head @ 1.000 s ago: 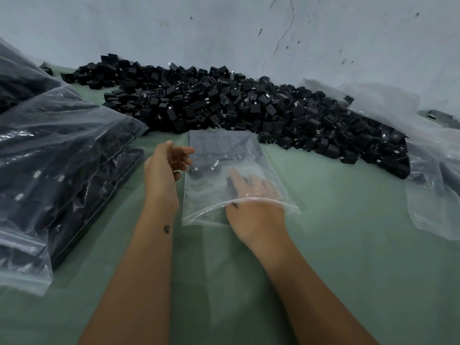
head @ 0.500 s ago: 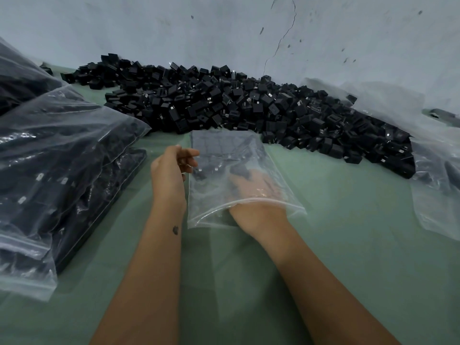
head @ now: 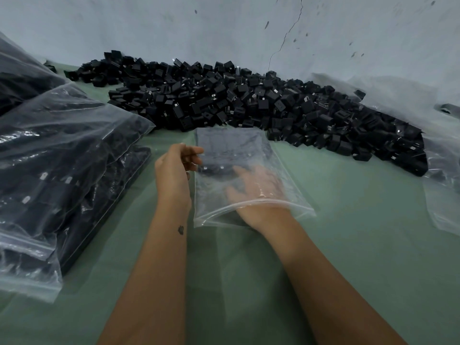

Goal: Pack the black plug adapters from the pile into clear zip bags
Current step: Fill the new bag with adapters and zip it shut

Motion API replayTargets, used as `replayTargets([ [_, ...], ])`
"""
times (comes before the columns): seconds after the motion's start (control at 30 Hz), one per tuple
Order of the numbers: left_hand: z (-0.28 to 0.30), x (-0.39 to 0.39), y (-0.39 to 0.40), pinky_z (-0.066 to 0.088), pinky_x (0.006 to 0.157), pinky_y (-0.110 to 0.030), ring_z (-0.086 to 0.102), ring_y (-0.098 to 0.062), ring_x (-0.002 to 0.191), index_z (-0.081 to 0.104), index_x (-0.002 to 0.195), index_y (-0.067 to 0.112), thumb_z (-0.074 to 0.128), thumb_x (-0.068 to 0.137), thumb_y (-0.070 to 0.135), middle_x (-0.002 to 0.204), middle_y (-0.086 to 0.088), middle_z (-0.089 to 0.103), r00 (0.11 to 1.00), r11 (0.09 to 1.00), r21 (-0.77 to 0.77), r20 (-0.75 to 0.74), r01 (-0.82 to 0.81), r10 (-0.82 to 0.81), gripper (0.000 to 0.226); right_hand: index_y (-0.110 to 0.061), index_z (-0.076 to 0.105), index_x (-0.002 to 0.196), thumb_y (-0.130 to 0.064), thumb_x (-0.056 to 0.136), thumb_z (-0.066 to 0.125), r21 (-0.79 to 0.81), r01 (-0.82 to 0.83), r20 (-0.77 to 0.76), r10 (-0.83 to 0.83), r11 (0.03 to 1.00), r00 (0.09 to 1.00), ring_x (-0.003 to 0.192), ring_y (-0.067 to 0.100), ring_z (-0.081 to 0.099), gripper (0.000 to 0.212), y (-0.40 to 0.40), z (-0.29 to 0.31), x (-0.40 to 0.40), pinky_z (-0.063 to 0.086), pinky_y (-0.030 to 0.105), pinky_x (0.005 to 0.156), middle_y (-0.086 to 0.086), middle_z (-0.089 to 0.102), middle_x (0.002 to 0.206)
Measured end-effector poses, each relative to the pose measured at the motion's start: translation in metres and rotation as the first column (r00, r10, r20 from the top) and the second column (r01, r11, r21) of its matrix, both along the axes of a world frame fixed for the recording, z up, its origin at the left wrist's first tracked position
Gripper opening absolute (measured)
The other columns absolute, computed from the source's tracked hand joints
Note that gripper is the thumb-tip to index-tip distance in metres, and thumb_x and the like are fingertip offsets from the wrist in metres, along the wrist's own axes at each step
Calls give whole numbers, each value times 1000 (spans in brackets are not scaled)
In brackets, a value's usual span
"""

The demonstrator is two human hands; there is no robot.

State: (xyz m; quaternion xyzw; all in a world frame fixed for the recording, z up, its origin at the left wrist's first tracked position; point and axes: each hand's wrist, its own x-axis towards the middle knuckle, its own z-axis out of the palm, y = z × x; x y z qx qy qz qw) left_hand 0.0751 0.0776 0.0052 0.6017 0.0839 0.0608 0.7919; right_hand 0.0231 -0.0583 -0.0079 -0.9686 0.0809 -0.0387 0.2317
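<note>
A clear zip bag (head: 281,160) lies on the green table, its open mouth toward me. Several black plug adapters (head: 229,148) sit at its far end, blurred by the plastic. My right hand (head: 256,188) is inside the bag past the wrist, with fingers spread and fairly straight toward those adapters. My left hand (head: 174,168) holds the bag's left edge with curled fingers. The big pile of black plug adapters (head: 249,105) lies just beyond the bag, against the wall.
Large clear bags filled with adapters (head: 62,158) are stacked at the left. More clear plastic bags (head: 443,175) lie at the right, past the pile's end. Green table surface (head: 361,245) extends to the near right. A cracked pale wall (head: 273,33) stands behind.
My right hand has slid deeper into the bag, from its mouth toward the adapters at the far end. My left hand stays at the bag's left edge.
</note>
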Motion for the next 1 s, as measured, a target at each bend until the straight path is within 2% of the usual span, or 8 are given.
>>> replayTargets([
  [0.17,3,-4,-2,37,65,-22,56,2,56,71,71,17,47,94,21,62,9,66,999,996,87,49,10,-14,33,-39,31,145,-49,88,44,2,-29,16,29,1000,999,137,29,29,59,0,-1,4,28,48,112,2,31,151],
  [0.27,1,-8,-6,39,74,-20,57,18,77,75,80,22,52,93,22,84,23,71,976,959,262,155,108,-152,27,-36,41,136,-44,86,46,-80,-47,75,53,996,996,117,27,44,50,2,0,5,40,44,100,2,45,131],
  [0.33,-3,-7,-9,40,93,-19,50,15,110,76,89,27,54,95,20,115,22,67,932,889,416,205,194,-299,24,-34,44,131,-42,85,47,-133,-55,96,68,990,993,105,26,47,47,3,-1,5,42,42,93,2,48,119],
  [0.43,-10,-6,-9,13,120,-37,18,-9,146,68,97,48,55,96,26,148,18,43,892,661,719,132,215,-433,25,-26,44,131,-43,88,44,-265,-25,76,46,964,996,114,29,46,45,5,-7,4,40,42,98,8,47,125],
  [0.57,-13,-6,-8,5,120,-40,4,-11,149,64,104,54,56,96,32,156,16,29,872,488,840,39,236,-488,25,-17,41,135,-37,96,35,-322,-61,-42,50,945,998,131,30,35,45,9,-3,-9,28,43,111,12,39,141],
  [0.8,-17,0,-9,8,115,-36,-2,-15,150,63,118,49,59,91,37,160,13,22,859,306,931,-14,198,-512,29,-20,61,122,-44,97,41,-166,-427,-347,352,889,869,110,19,53,39,18,73,-48,42,29,84,0,60,120],
  [0.9,-18,1,-10,11,118,-38,-2,-14,150,57,120,55,56,90,48,160,16,22,862,242,951,-44,190,-505,31,-28,71,93,-39,94,50,264,-376,-26,397,888,918,76,6,62,24,-5,109,-48,44,17,58,-5,67,84],
  [1.0,-20,-2,-10,11,120,-39,2,-14,150,64,112,52,61,91,32,159,14,25,870,332,926,6,181,-492,29,-28,71,87,-34,91,52,424,-166,419,-30,890,907,70,3,62,21,-59,98,-23,50,22,64,-7,68,76],
])
